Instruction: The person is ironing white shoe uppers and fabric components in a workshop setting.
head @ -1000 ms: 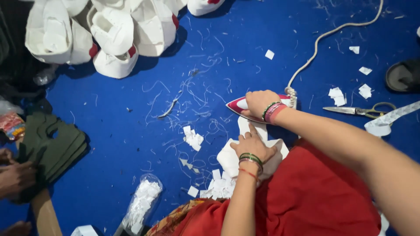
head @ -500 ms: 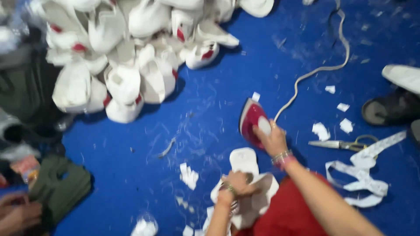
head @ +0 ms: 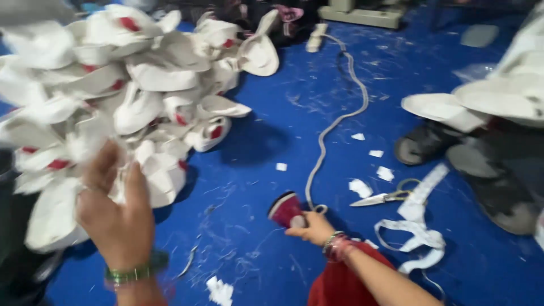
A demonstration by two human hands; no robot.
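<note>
Nearest the camera, a red cloth (head: 345, 283) covers the person's lap, just right of a small stack of white paper scraps (head: 220, 292). Right hand (head: 315, 228) is clenched around the handle of a red-and-white electric iron (head: 285, 209), which stands tipped up on the blue floor mat (head: 255, 158); half a second ago the iron lay farther up the mat, flat side showing. Left hand (head: 117, 212), with green bangles on the wrist, has come up off the white piece it pressed earlier and now reaches well left of the iron, fingers spread and loose, touching a blurred white-and-red cap in the big pile of caps (head: 124, 96); actual grasp cannot be told. Right of the iron: metal scissors (head: 381, 198) and a curled white fabric strip (head: 416, 232). The iron's grey cord (head: 334, 122) runs up away from it. Far right, dark sandals (head: 425, 144).
</note>
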